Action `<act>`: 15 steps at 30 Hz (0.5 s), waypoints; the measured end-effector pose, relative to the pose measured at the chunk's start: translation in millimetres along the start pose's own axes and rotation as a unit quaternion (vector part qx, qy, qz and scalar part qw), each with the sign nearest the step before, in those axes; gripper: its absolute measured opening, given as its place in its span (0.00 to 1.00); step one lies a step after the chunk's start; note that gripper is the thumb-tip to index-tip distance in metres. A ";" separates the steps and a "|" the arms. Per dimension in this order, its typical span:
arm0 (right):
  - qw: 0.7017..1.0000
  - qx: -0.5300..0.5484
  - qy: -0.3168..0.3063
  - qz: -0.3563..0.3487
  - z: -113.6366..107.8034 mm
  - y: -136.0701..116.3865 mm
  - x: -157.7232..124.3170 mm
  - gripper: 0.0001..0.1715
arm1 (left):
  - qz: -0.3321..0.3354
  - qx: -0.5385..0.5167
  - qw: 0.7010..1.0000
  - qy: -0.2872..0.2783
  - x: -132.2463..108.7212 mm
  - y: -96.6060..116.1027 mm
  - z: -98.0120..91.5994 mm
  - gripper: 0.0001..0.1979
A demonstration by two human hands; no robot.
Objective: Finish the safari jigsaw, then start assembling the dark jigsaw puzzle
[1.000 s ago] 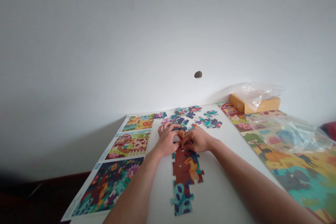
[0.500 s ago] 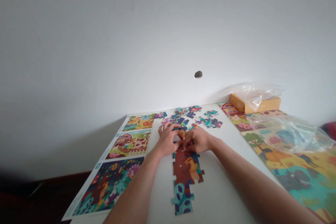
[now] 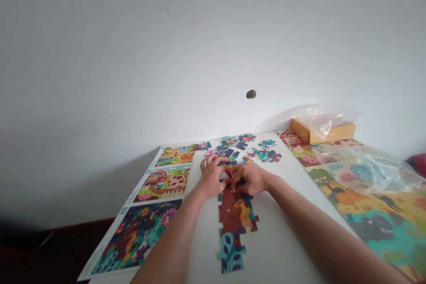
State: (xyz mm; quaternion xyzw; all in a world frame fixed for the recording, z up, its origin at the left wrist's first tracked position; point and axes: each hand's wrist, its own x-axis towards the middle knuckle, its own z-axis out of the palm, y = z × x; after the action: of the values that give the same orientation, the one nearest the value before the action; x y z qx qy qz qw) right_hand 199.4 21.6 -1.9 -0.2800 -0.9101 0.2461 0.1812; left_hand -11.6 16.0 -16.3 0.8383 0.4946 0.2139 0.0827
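- With 12 o'clock towards the wall, I see the partly joined jigsaw strip (image 3: 229, 213) running from the hands towards 6 o'clock; its far end lies under the fingers.
- I have the left hand (image 3: 213, 178) on the 11 o'clock side, fingers spread and bent, thumb turned inwards; I cannot tell whether a piece is gripped.
- The right hand (image 3: 251, 177) sits close by on the 1 o'clock side, fingers curled and bunched; their tips are partly hidden, so any pinch is unclear to me.
- My worry: pressure on a misaligned tab could bend the card or pop a neighbouring joint. Uneven pushing could swivel the strip, since nothing braces its 6 o'clock end. A forward slip could scatter the loose jigsaw pieces (image 3: 231, 142) towards 12.
- The white counter (image 3: 299, 230) carries a sheet of three printed pictures (image 3: 143, 230) towards 8 o'clock, an animal picture (image 3: 372, 230) under a clear plastic bag (image 3: 399, 179) at 4, and a yellow box (image 3: 336, 134) topped by clear plastic (image 3: 326, 117) at 2.
- Beyond, I get a pale wall (image 3: 133, 53) with a ragged hole (image 3: 251, 94) just past 12; the room darkens towards 8.
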 end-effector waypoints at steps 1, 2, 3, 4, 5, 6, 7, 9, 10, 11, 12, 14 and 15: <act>1.000 0.002 -0.001 0.000 -0.3 -0.3 0.1 0.08 | 0.000 0.000 1.000 0.000 0.0 -0.3 0.3 0.03; 1.000 0.004 -0.002 0.001 -0.6 -0.8 0.3 0.08 | 0.001 0.001 1.000 0.001 -0.1 -0.6 0.5 0.03; 1.000 0.004 -0.003 0.000 -0.8 -1.2 0.5 0.08 | 0.002 0.002 1.000 0.001 -0.1 -0.9 0.8 0.03; 1.000 0.004 -0.004 0.000 -1.0 -1.7 0.6 0.08 | 0.002 0.003 1.000 0.002 -0.2 -1.1 1.0 0.03; 1.000 0.003 -0.004 -0.001 -1.1 -2.1 0.7 0.08 | 0.002 0.003 1.000 0.002 -0.2 -1.2 1.1 0.03; 1.000 0.003 -0.005 -0.003 -1.2 -2.4 0.7 0.09 | 0.001 0.004 1.000 0.002 -0.2 -1.3 1.2 0.03; 1.000 0.003 -0.005 -0.004 -1.2 -2.6 0.7 0.09 | 0.001 0.003 1.000 0.001 -0.2 -1.3 1.2 0.03; 1.000 0.003 -0.005 -0.006 -1.1 -2.7 0.6 0.08 | -0.001 0.002 1.000 0.001 -0.1 -1.1 1.0 0.02; 1.000 0.004 -0.004 -0.006 -1.1 -2.7 0.4 0.08 | -0.001 0.002 1.000 0.000 -0.1 -1.0 0.8 0.02; 1.000 0.004 -0.004 -0.006 -1.1 -2.8 0.3 0.08 | 0.000 0.002 1.000 0.000 -0.2 -0.7 0.6 0.02; 1.000 0.004 -0.003 -0.006 -1.1 -3.1 0.2 0.08 | 0.000 0.002 1.000 0.000 -0.2 -0.5 0.3 0.02; 1.000 0.000 -0.004 -0.006 -1.2 -3.8 -0.1 0.09 | 0.000 0.002 1.000 -0.002 -0.3 -0.2 -0.2 0.02; 1.000 -0.003 -0.005 -0.006 -1.2 -4.2 -0.1 0.09 | 0.000 0.003 1.000 -0.002 -0.4 0.0 -0.4 0.02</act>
State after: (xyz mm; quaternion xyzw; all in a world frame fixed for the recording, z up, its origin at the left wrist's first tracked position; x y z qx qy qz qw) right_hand 198.2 18.9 1.4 -0.2736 -0.9135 0.2436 0.1771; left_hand -11.9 15.6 -16.1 0.8390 0.4951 0.2105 0.0817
